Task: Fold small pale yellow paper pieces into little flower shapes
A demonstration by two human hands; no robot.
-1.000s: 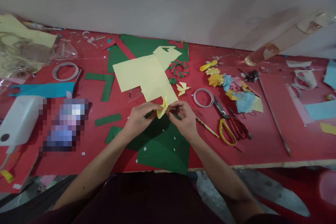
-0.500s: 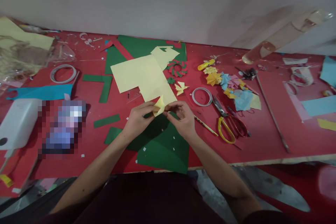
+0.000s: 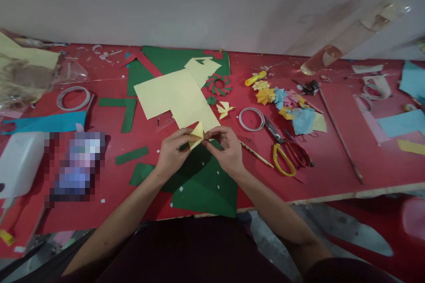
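Note:
A small folded piece of yellow paper (image 3: 197,134) is held up between my hands. My left hand (image 3: 175,149) is closed on its left side, thumb and fingers pinching it. The fingertips of my right hand (image 3: 225,147) pinch its right corner. Beneath my hands lies a sheet of green paper (image 3: 202,185) with tiny white scraps on it. Just beyond them is a large yellow sheet (image 3: 172,93) with a notch cut out. A folded yellow paper bird (image 3: 225,109) and a red-and-green paper wreath (image 3: 219,85) rest past my right hand.
Right of my hands lie a pencil (image 3: 256,154), scissors (image 3: 283,159), a tape roll (image 3: 251,119) and colourful folded paper pieces (image 3: 265,95). A clear bottle (image 3: 348,42) leans at the wall. On the left are green strips (image 3: 132,155), a phone (image 3: 79,166) and a white power adapter (image 3: 23,163).
The folded yellow paper has turned between my fingers and now shows a more pointed, triangular shape. Both hands keep their pinch. The view has shifted slightly.

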